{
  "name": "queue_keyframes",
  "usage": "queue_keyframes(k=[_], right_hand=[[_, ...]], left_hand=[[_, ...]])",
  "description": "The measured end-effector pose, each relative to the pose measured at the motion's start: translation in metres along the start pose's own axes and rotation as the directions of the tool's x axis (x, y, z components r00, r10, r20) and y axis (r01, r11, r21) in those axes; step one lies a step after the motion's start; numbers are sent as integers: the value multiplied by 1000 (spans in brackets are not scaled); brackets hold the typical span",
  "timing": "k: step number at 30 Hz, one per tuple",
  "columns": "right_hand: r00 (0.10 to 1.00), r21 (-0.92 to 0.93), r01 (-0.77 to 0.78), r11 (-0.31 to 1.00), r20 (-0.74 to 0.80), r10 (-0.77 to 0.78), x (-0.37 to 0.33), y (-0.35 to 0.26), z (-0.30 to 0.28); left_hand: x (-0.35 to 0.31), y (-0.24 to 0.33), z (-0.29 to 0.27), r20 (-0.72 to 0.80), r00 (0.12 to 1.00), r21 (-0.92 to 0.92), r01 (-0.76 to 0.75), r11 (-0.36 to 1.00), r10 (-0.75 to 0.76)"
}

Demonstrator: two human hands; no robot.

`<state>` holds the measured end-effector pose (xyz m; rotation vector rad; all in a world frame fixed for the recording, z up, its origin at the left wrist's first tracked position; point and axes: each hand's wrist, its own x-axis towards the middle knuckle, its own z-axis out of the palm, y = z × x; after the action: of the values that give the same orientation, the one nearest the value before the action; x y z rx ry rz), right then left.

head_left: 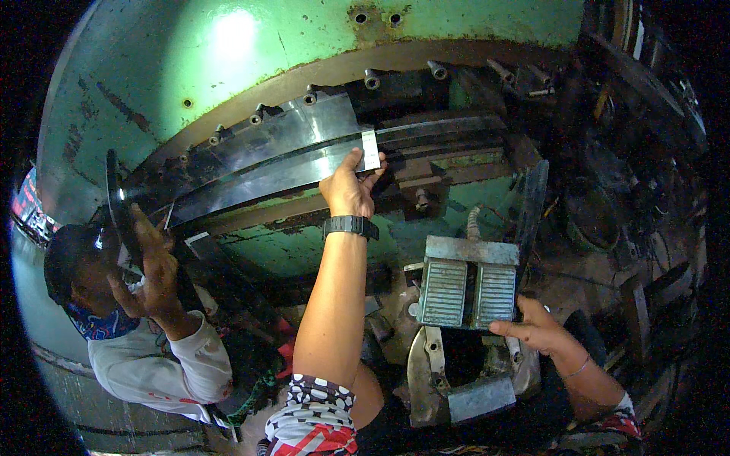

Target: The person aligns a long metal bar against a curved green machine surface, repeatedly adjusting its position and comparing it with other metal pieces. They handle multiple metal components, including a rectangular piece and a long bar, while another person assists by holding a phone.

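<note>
My left hand (pixel 351 188), with a dark watch at the wrist, reaches up and is closed on the right end of a long shiny metal strip (pixel 266 176). A small white marked strip (pixel 370 150) stands across that end, by my fingertips. The metal strip lies along the dark ledge of a green machine (pixel 304 30). Lower right, my right hand (pixel 538 328) grips the near right corner of a grey double foot pedal (pixel 465 285) with two ribbed plates. Its thumb lies along the front edge; its other fingers are partly hidden.
At the left, another person's hand (pixel 156 262) is raised beside the metal strip's far left end. A row of bolts (pixel 310 99) follows the machine's curved edge. A worn metal bracket (pixel 427 365) lies below the pedal, whose ribbed cable (pixel 473 223) rises toward the machine.
</note>
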<state>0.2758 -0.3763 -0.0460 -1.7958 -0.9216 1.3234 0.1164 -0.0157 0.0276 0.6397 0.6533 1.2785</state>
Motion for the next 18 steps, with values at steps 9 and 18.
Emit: queue_keyframes(k=[9,18], right_hand=[[998,11,32,999,-63,-31,0,4,2],[996,36,-19,999,-89,22,2,0,10]], left_hand=[[3,1,9,27,1000,29,-4,1000,4],[13,-7,8,37,999,13,21,1000,-21]])
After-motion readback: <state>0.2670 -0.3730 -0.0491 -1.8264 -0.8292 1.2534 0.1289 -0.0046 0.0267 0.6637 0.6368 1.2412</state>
